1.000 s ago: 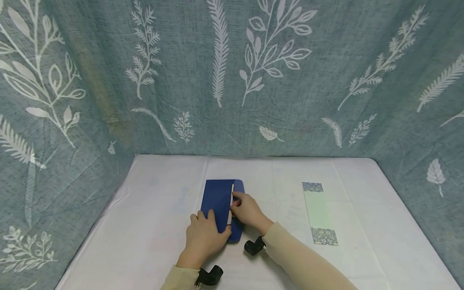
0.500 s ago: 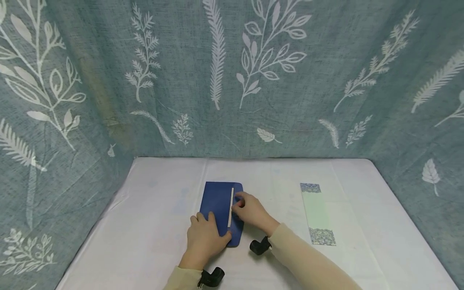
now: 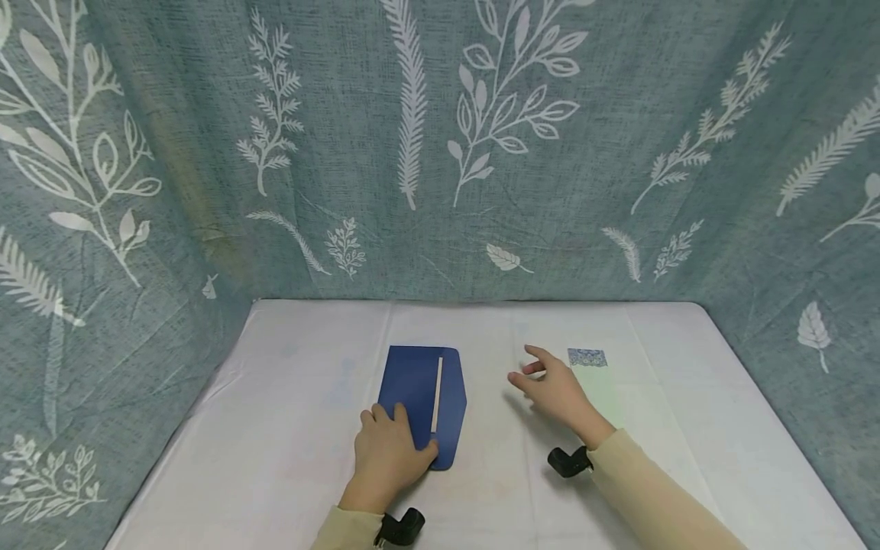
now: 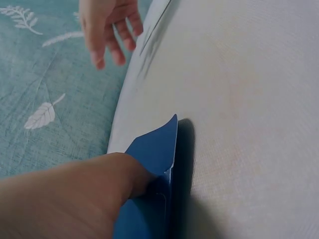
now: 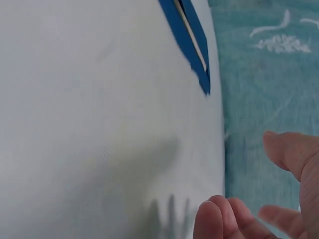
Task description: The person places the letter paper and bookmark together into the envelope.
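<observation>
A dark blue envelope [image 3: 412, 370] lies on the white-covered table, its flap [image 3: 452, 412] spread out to the right. Along the inner side of that flap runs a narrow cream strip [image 3: 437, 393]. My left hand [image 3: 386, 454] rests on the envelope's lower part, fingers extended and thumb pressing near the strip's lower end; in the left wrist view the thumb sits on the blue paper [image 4: 154, 147]. My right hand [image 3: 560, 389] hovers over the table, apart from the envelope, fingers loosely bent around nothing. It partly hides a pale green card [image 3: 601, 386] with a patterned top band.
Behind the table [image 3: 309, 328] hangs a blue-green curtain [image 3: 378, 153] with white leaf prints, which also flanks both sides. Black wrist cameras [image 3: 571, 462] jut out beside both sleeves.
My right hand has left the cream strip and moved right, toward the green card, its fingers spreading. The strip now shows along its length. My left hand has stayed on the envelope.
</observation>
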{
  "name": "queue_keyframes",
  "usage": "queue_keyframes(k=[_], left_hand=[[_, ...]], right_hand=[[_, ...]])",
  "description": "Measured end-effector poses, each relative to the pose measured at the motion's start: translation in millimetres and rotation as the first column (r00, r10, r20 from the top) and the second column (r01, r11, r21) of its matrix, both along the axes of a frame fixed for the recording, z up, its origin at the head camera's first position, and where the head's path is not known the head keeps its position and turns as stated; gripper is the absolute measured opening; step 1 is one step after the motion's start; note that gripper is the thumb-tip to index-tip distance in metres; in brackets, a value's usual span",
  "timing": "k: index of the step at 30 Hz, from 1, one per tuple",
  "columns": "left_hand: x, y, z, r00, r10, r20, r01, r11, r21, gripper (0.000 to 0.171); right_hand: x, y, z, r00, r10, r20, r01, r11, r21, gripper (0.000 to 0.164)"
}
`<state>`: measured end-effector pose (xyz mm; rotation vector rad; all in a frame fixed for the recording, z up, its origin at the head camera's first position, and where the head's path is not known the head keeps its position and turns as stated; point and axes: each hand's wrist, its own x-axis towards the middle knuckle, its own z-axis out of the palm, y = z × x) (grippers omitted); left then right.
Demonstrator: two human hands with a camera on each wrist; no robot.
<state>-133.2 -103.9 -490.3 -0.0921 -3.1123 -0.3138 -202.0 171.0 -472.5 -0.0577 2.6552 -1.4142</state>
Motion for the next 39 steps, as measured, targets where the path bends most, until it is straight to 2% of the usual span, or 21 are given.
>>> queue_keyframes(k=[14,26,39], left_hand=[[2.5,0,2.3,1.0,0.003,-0.009,-0.003,1.0,0.008,0.088],[2.0,1,1.2,1.0,-0.003,-0.005,0.003,1.0,0.004,0.088],[2.6,2,1.0,1.0,-0.008,-0.024,0.008,1.0,0.008,0.088]], right_hand=[[11.4,56,3.6,0.994,-0.084,-0.066,0.093,0.985,0.143,0.083],[18.7,83,-1.9,0.985,-0.159,-0.066,0.168,0.972,0.162,0.086],[19.1,94,-14.8,0.979,-0.186,-0.087,0.201,0.954,0.224,0.081]])
